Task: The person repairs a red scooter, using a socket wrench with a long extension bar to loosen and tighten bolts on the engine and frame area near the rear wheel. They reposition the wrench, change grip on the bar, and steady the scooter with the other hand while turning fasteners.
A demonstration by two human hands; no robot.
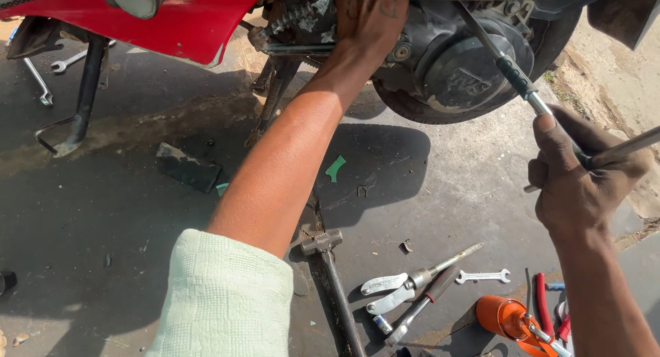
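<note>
A red scooter (185, 24) stands over the oily ground, its dark engine casing (454, 61) and rear wheel facing me. My left hand (371, 17) reaches up and presses against the greasy engine parts at the top centre, fingers partly hidden. My right hand (577, 175) is closed around a long T-shaped metal wrench (522, 85), whose shaft runs up and left to the top of the engine casing. A crossbar sticks out right of my fist.
A hammer (330, 261), pliers (392, 292), a small open-ended spanner (483, 276), a screwdriver and an orange oil can (509, 319) lie on the ground below. The side stand (82, 96) and more spanners (65, 61) sit at left. Dirt borders the right edge.
</note>
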